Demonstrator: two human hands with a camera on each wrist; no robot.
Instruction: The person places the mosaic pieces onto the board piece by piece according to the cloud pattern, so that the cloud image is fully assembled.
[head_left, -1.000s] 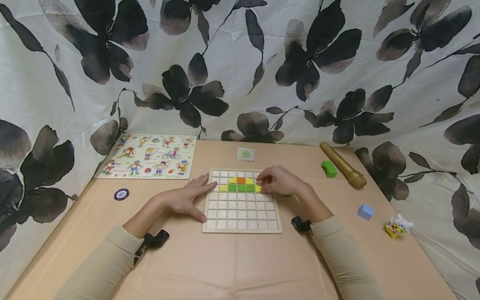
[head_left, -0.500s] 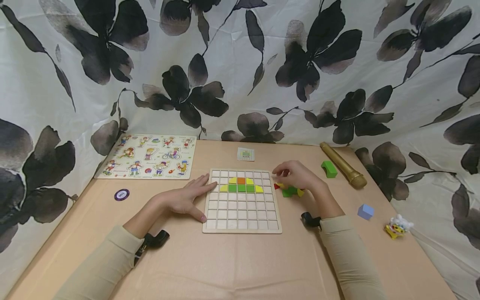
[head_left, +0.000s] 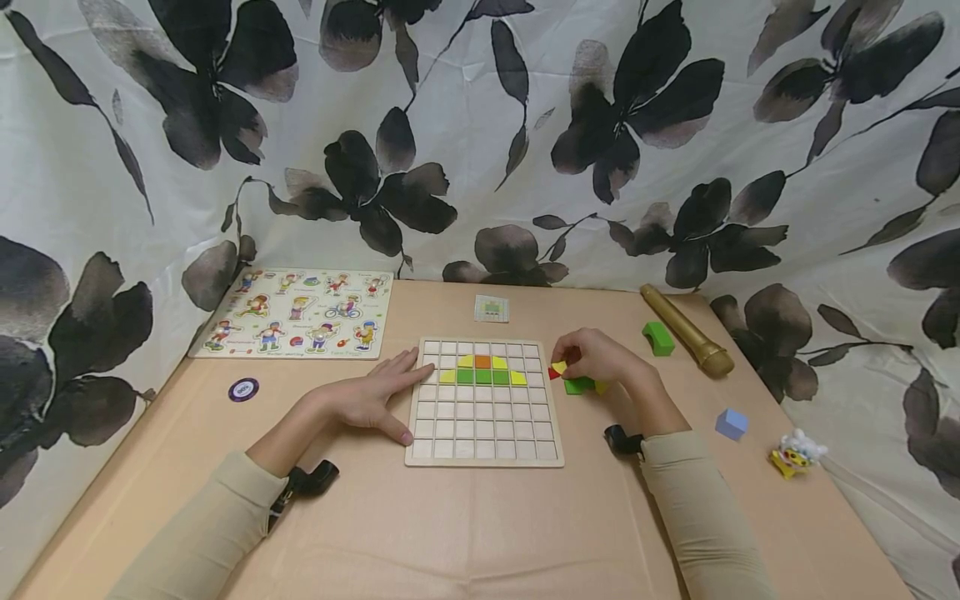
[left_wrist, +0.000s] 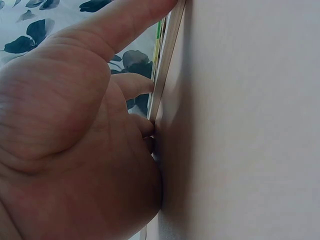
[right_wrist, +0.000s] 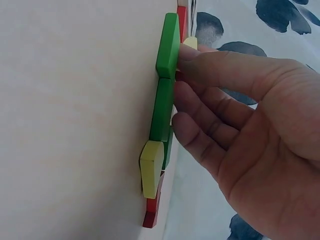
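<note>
I have the board (head_left: 483, 454) near the middle of the table (head_left: 465, 533), with the left hand (head_left: 367, 395) spread along its left side. Those fingers lie straight, touching the edge rather than curling round anything. On the board's squares sit a green row (head_left: 483, 377) flanked by yellow, and an orange piece (head_left: 482, 362) with yellow on either side above it.

The right hand (head_left: 600, 357) is just beyond the board's right edge, among the loose pieces. Its thumb and fingertips stand narrow, close to a yellow piece (head_left: 559, 367); my right wrist view hides the contact, so I cannot tell whether it is pinched. A red piece (head_left: 554, 373) and a green piece (right_wrist: 168, 45) lie right beside it.

That crowding worries me most: a wide reach could nudge the neighbours or take two pieces together. A knuckle knocking the red piece could push it against the board. If the left hand eased off, a bump might slide the board and jog the set pieces out of their squares.
</note>
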